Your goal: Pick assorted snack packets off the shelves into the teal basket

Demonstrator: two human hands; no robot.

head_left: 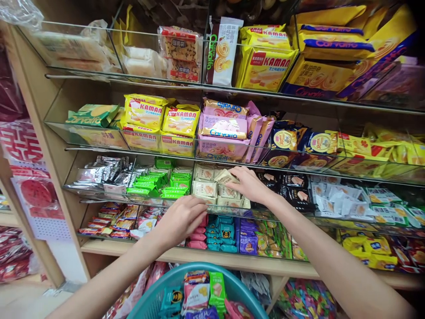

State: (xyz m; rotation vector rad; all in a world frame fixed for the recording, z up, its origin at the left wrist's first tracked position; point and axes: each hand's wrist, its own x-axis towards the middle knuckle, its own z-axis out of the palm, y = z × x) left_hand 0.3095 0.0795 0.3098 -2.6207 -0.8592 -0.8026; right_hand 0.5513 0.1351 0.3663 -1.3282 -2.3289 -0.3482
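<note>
My right hand [250, 184] reaches over the glass lip of the second shelf from the bottom. Its fingers are closed on a cream-coloured snack packet [226, 177], which is tilted above the other cream packets [204, 189] in that compartment. Lower and to the left, my left hand [183, 218] hovers by the shelf's glass front, palm down. Its fingers are loosely bent and a little apart, with nothing visible in them; the thumb is hidden. Below both hands stands a teal plastic basket [144, 290] containing several mixed snack packets, among them a green one [217, 290].
Green packets [151, 182] and silver packets [99, 173] lie left of the cream ones, black packets [299, 188] to the right. Yellow Kaman packs [144, 110] fill part of the shelf above. Glass dividers and lips edge each compartment. A wooden ledge [159, 254] runs beneath.
</note>
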